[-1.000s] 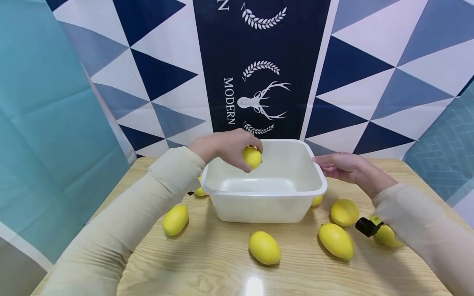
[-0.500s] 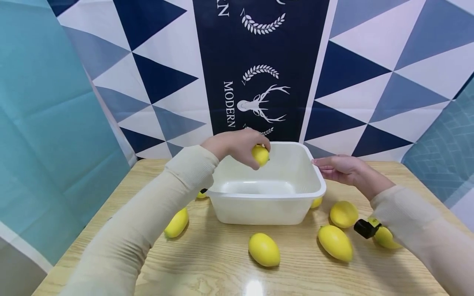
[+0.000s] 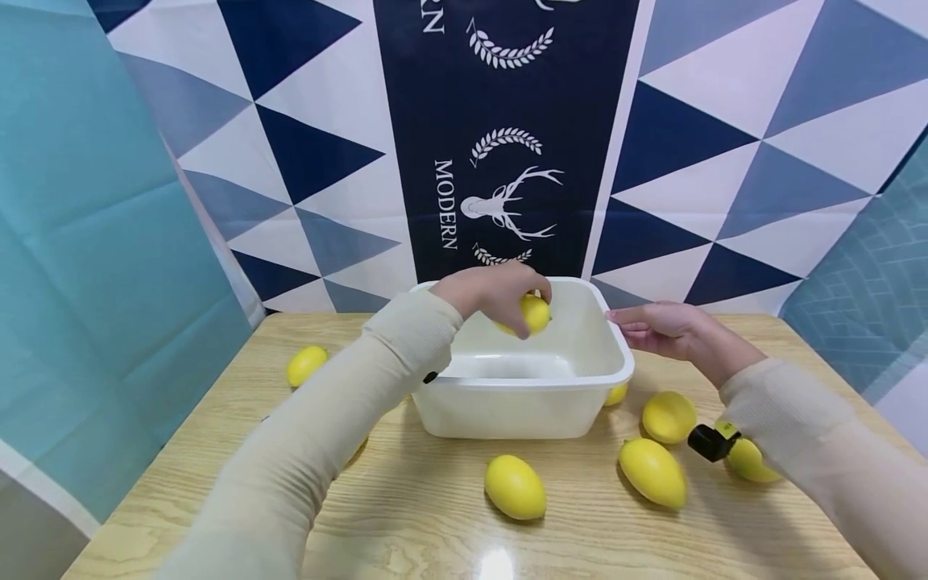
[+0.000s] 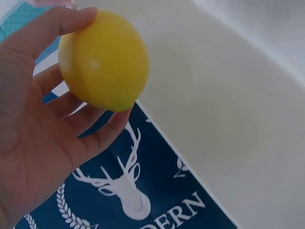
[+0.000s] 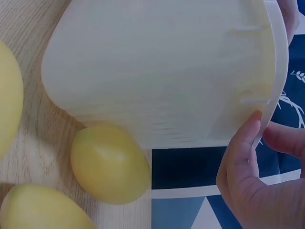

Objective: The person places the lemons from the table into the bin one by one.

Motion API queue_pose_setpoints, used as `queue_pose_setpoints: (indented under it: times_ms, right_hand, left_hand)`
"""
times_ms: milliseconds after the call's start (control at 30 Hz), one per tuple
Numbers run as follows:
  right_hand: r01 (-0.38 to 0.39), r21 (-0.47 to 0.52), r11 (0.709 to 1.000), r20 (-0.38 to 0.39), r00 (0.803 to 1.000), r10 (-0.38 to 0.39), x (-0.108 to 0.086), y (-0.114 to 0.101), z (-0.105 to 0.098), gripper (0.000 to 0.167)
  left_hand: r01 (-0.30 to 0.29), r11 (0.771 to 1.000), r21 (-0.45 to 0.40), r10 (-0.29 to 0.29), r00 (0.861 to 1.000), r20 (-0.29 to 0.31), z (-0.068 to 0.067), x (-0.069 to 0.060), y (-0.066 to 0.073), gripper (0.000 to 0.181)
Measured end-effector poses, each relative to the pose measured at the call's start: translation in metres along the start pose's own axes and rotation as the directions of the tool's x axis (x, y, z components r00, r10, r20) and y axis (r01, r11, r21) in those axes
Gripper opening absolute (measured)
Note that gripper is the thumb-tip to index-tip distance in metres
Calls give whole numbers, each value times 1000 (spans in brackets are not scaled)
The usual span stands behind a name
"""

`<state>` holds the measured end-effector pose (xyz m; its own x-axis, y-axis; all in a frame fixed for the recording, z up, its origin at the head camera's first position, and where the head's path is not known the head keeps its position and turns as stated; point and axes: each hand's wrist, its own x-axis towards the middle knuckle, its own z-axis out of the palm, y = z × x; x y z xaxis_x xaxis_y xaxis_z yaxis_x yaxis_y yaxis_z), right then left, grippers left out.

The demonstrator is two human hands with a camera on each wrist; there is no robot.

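Observation:
My left hand [image 3: 500, 296] holds a yellow lemon [image 3: 536, 314] over the white plastic basin [image 3: 507, 412]. In the left wrist view, the thumb lies on one side of that lemon [image 4: 106, 62] and the fingers curl round the other. At the basin's right end, my right hand [image 3: 670, 329] pinches the rim. Seen from the right wrist, its thumb and fingers sit on opposite sides of the rim [image 5: 280, 62]. What shows of the basin's floor is bare; my left hand and forearm cover part of the inside.
Several lemons lie on the wooden table [image 3: 435, 532]: one in front [image 3: 515, 487], a group at right with a lemon [image 3: 652, 474] nearest me, and a lemon [image 3: 306, 365] at back left. My left sleeve mostly hides another. A patterned cloth [image 3: 507, 121] hangs behind.
My left hand has carried the lemon to the right, further over the basin. The back-left lemon has come out from behind my forearm. My right hand stays at the rim.

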<state>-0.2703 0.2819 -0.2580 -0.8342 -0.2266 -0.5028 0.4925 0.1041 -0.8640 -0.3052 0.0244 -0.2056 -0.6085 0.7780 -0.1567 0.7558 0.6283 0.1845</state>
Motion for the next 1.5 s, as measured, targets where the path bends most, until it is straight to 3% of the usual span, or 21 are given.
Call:
queue_pose_setpoints:
  times_ms: [367,500,767,933,1133,1300,1500]
  right_hand:
    - [2,25,1000,-7,1000,-2,-2,-1,2,9]
    - [5,21,1000,-15,1000,-4,-4,0,1,2]
    - [-1,22,1000,-23,1000,2,-3,1,2,9]
    - [3,-3,1000,-36,999,-3,-4,0,2,20]
    - [-1,-10,1000,-38,999,1,-3,-1,4,29]
    - [-1,-14,1000,-41,999,0,-2,-1,3,36]
    - [4,-19,1000,-30,1000,-4,-2,0,1,32]
  left_hand:
    - [10,1000,-5,-10,1000,9,4,10,5,41]
    - [28,1000,-10,-28,1000,7,4,12,6,40]
    - [59,998,12,-59,998,19,5,15,1,40]
    - [47,999,25,-47,999,18,3,16,2,43]
    - [67,997,50,-68,997,19,0,16,5,54]
    - [65,991,114,-65,998,0,-11,4,8,59]
    - [71,976,208,-66,997,-31,-22,-32,11,56]
